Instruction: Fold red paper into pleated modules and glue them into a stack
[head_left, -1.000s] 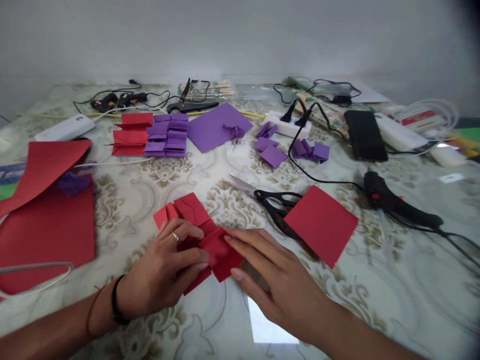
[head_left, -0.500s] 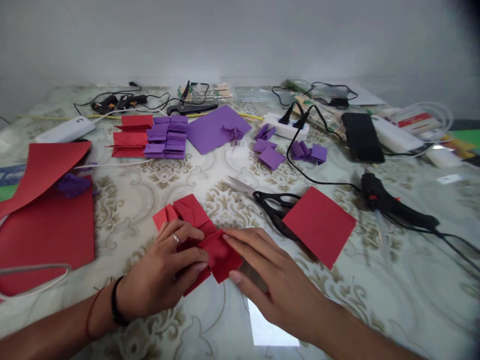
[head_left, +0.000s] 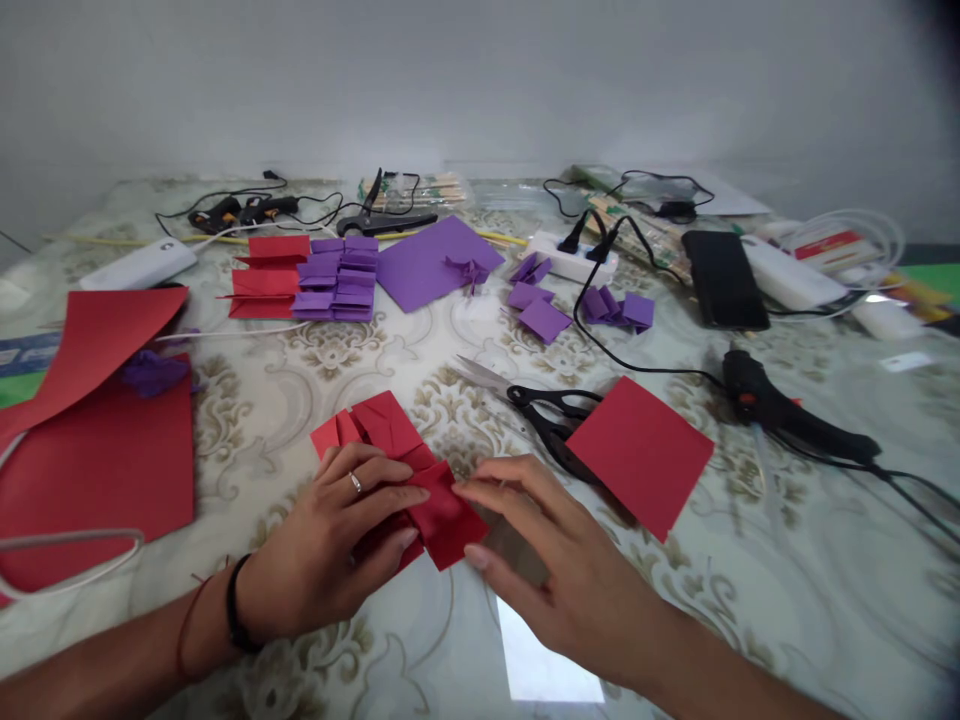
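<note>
My left hand (head_left: 337, 545) lies on a folded red paper piece (head_left: 444, 518) near the table's front, fingers pressed flat on its left part, a ring on one finger. My right hand (head_left: 555, 570) touches the piece's right edge with forefinger and thumb pinching it. More folded red pieces (head_left: 379, 425) lie just behind my left hand. A loose red square (head_left: 641, 452) rests to the right, overlapping the black-handled scissors (head_left: 544, 410).
Large red sheets (head_left: 97, 460) lie at the left. Folded red and purple stacks (head_left: 334, 275), a purple sheet (head_left: 431, 260) and purple scraps sit farther back. A black glue gun (head_left: 787, 415) with cord lies at right, a phone (head_left: 724, 280) and power strip (head_left: 570, 258) behind it.
My left forefinger has slid right over the red piece, and its near fold has lifted slightly. My right fingers have closed in on its edge.
</note>
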